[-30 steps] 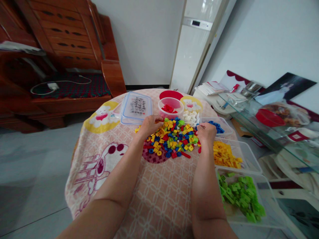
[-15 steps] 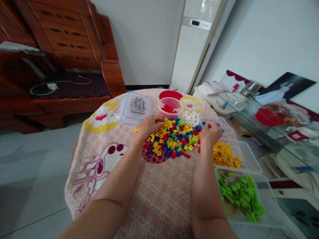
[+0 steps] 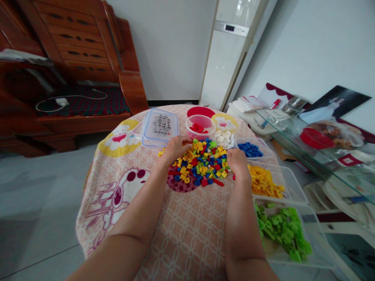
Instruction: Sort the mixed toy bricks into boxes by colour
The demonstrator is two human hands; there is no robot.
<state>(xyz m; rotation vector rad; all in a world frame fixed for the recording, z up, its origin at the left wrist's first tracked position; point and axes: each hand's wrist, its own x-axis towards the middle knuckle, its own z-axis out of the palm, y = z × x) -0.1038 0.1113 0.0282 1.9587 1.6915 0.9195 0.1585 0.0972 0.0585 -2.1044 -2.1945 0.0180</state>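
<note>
I find both hands working at the pile of mixed bricks [image 3: 205, 164], which lies loose on the patterned tablecloth [image 3: 193, 234]. The left hand [image 3: 178, 147] is at its far left edge, fingers bent in a narrow grip; something reddish shows by the fingertips, but I cannot tell whether it is held. The right hand [image 3: 238, 162] is at the right edge, fingers curled inward; their tips are partly hidden, and I cannot confirm a brick between them. Beyond the pile stand the pink tub [image 3: 201, 136] with red pieces [image 3: 197, 128] and, just beside it, a heap of white pieces [image 3: 224, 139]. To the right, separate clear containers hold blue bricks [image 3: 249, 150], yellow bricks [image 3: 265, 182] and green bricks [image 3: 287, 230]. In my judgement, pieces this small call for a light fingertip pinch, one colour at a time, taken from the rim of the pile so that neighbours are not dragged along. I would keep the right forearm high, since it passes close to the yellow and green containers and could nudge them.
</note>
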